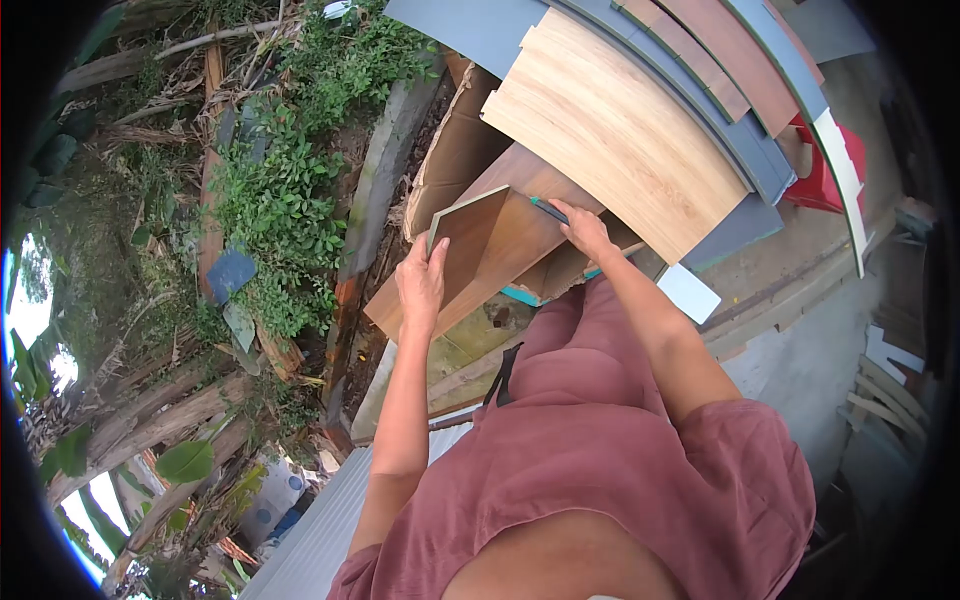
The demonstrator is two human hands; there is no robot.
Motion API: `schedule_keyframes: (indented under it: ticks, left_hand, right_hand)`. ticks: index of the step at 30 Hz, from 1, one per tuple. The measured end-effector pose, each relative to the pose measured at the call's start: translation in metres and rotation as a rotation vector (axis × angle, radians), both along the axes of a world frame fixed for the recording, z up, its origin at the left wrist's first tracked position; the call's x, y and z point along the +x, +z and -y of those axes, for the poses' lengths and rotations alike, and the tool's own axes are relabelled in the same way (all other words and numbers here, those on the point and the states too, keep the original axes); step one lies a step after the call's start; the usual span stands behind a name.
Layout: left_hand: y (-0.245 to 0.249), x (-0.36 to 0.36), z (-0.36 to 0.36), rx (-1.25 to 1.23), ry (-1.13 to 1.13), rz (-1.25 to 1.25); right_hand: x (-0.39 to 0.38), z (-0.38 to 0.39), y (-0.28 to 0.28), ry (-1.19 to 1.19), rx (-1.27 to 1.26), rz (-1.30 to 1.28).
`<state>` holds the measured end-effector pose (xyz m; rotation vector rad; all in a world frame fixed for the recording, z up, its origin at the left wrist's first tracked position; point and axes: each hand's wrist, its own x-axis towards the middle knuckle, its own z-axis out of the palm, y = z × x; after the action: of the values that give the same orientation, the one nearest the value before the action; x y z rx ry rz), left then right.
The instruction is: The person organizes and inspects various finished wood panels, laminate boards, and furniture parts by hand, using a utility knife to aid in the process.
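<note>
My left hand (421, 283) is closed on the near-left edge of a brown wood-grain panel piece (470, 238), thumb on its face and fingers at its edge. That piece is tilted over a longer brown wood-grain board (540, 190). In my right hand (585, 228) is a slim dark and green tool (548, 209), gripped near its end and pointing left toward the piece's upper corner. Its tip is too small to make out. Under the board, an open cardboard box (455, 150) shows in part.
A light wood-grain panel (620, 135) lies on stacked grey panels (735, 150) at upper right. Beyond them is a red plastic object (830, 165). A white square piece (688, 293) lies by my right forearm. Green plants (285, 210) and dry stalks fill the left side.
</note>
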<state>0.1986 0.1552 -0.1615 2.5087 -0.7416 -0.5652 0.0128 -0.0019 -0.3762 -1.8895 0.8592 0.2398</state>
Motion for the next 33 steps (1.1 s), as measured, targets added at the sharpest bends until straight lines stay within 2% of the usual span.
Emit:
schedule_keyframes:
  ticks: [1, 2, 4, 6, 7, 8, 10, 12, 14, 15, 18, 19, 21, 22, 25, 27, 33]
  left_hand:
    - [0.0, 0.002, -0.006, 0.049, 0.087, 0.007]
    - [-0.004, 0.004, -0.014, -0.157, 0.173, -0.011]
    - [-0.012, 0.016, -0.041, -0.266, 0.264, 0.022]
    - [-0.016, 0.02, -0.068, -0.411, 0.415, -0.146]
    - [-0.015, 0.019, -0.079, -0.341, 0.513, -0.219]
    - [-0.017, 0.014, -0.09, -0.343, 0.52, -0.216]
    - [0.001, -0.001, -0.089, -0.37, 0.911, -0.67]
    - [-0.018, -0.006, -0.11, -0.326, 0.972, -0.771]
    - [-0.027, -0.02, -0.114, -0.558, 1.243, -0.983]
    - [-0.038, -0.022, -0.12, -0.578, 1.363, -1.015]
    - [-0.034, -0.03, -0.11, -0.613, 1.419, -1.083]
    - [-0.036, -0.029, -0.109, -0.618, 1.42, -1.081]
    - [-0.038, -0.025, -0.106, -0.697, 1.562, -1.187]
    - [-0.037, -0.022, -0.103, -0.696, 1.555, -1.187]
    - [-0.03, -0.016, -0.094, -0.73, 1.6, -1.176]
    - [-0.026, -0.012, -0.09, -0.735, 1.635, -1.148]
    - [-0.028, -0.001, -0.093, -0.755, 1.639, -1.185]
  right_hand:
    - [-0.002, 0.001, 0.003, 0.025, -0.08, -0.024]
    - [-0.004, 0.002, 0.005, 0.022, -0.089, -0.019]
    - [-0.013, 0.002, 0.012, -0.065, -0.043, -0.012]
    - [-0.023, 0.003, 0.02, -0.1, -0.03, 0.021]
    - [-0.028, 0.003, 0.025, -0.142, -0.012, 0.055]
    - [-0.032, 0.002, 0.028, -0.134, -0.012, 0.057]
    - [-0.038, -0.001, 0.039, -0.204, 0.043, 0.096]
    - [-0.044, -0.009, 0.048, -0.234, 0.074, 0.161]
    - [-0.051, -0.016, 0.05, -0.284, 0.091, 0.27]
    - [-0.052, -0.02, 0.058, -0.28, 0.088, 0.268]
    - [-0.047, -0.034, 0.106, -0.342, 0.196, 0.287]
    - [-0.048, -0.039, 0.117, -0.323, 0.174, 0.349]
    - [-0.049, -0.053, 0.127, -0.313, 0.127, 0.454]
    - [-0.049, -0.054, 0.146, -0.329, 0.265, 0.365]
    - [-0.05, -0.067, 0.154, -0.39, 0.272, 0.424]
    - [-0.051, -0.071, 0.156, -0.335, 0.177, 0.532]
    - [-0.05, -0.066, 0.141, -0.307, 0.192, 0.542]
